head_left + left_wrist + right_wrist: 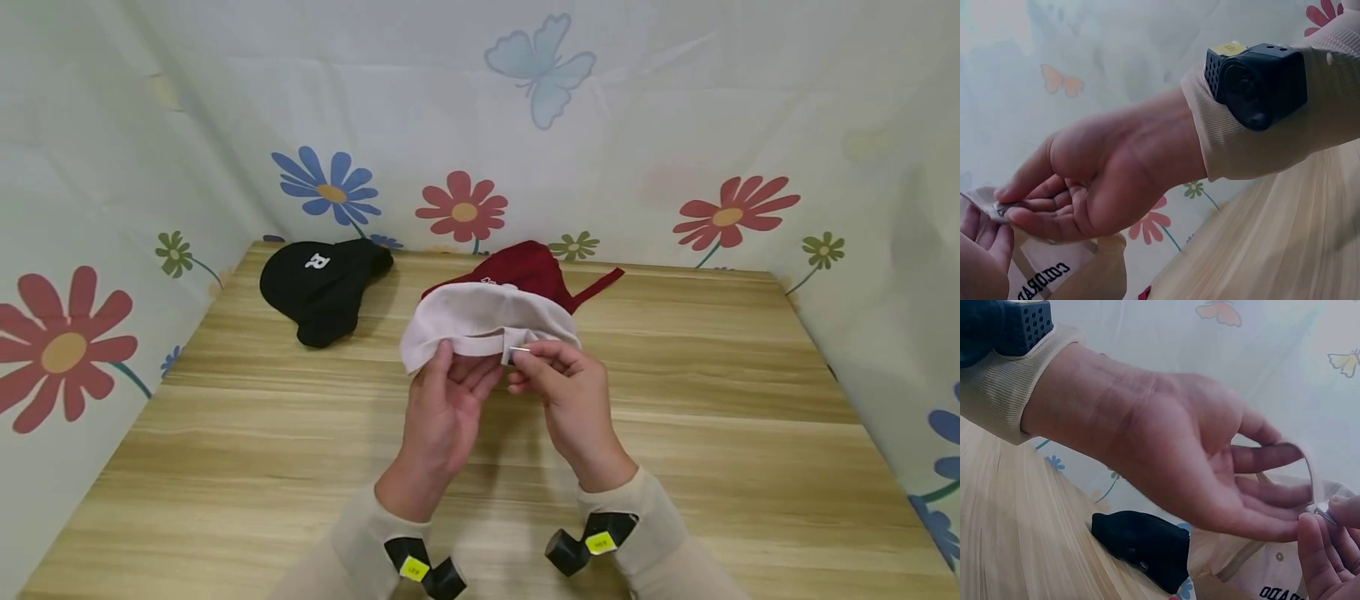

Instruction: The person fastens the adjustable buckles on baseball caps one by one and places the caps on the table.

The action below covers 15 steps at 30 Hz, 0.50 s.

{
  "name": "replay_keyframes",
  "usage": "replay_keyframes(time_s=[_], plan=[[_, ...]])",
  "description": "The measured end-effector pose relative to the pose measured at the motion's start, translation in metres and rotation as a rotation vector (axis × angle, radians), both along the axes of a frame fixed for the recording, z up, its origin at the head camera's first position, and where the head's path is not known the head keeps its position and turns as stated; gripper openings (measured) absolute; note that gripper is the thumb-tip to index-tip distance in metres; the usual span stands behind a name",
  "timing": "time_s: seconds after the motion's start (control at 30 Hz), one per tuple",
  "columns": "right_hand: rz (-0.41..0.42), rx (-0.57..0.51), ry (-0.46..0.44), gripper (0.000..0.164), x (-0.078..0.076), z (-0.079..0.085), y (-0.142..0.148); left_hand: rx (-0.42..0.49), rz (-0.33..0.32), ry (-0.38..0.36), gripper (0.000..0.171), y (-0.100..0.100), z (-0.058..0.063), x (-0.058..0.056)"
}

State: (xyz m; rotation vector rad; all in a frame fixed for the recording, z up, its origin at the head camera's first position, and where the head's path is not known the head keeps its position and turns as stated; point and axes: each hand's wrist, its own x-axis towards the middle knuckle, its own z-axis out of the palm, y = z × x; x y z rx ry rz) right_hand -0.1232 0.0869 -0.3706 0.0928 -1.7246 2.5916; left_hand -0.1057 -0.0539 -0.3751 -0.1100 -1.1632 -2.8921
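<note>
A pale cap [480, 308] is held up over the table, its back band and opening towards me. My left hand [444, 417] grips the band with the thumb on its outside and the fingers under it. My right hand [577, 404] pinches the cap's strap by a small metal buckle [517, 353]. Across from the left hand [1172, 450], the right fingers [1325, 550] meet at the buckle [1321, 511] in the right wrist view. Dark lettering [1042, 281] shows on the cap in the left wrist view, partly cut off, below the right hand [1110, 175].
Behind the pale cap, a dark red cap [536, 267] lies on the wooden table [697, 400], its strap [598, 289] stretched to the right. A black cap [315, 287] with a white letter sits at the back left. Flower-printed cloth [630, 142] hangs round the table.
</note>
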Motion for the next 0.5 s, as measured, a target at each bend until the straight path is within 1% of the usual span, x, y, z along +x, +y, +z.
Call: replay_keyframes(time_s=[0.1,0.2,0.23,0.3,0.37,0.5], plan=[[-0.011,-0.019,-0.004,0.012,0.000,0.001,-0.002,0.019,0.025,0.008,0.036,0.003,0.005,0.002],[-0.020,-0.031,0.003,0.014,0.001,0.002,-0.004,0.016,0.081,0.013,0.031,0.005,0.009,0.005],[-0.022,-0.033,0.008,0.014,0.001,0.002,-0.005,0.012,0.101,0.007,0.032,0.005,0.010,0.005],[-0.025,-0.032,0.012,0.014,0.001,0.001,-0.005,0.003,0.134,-0.011,0.027,0.005,0.011,0.006],[-0.029,-0.032,0.015,0.013,0.001,0.000,-0.005,0.002,0.152,-0.031,0.021,0.005,0.011,0.007],[-0.037,-0.037,0.017,0.013,0.000,-0.001,-0.005,-0.004,0.156,-0.054,0.013,0.002,0.005,0.006]])
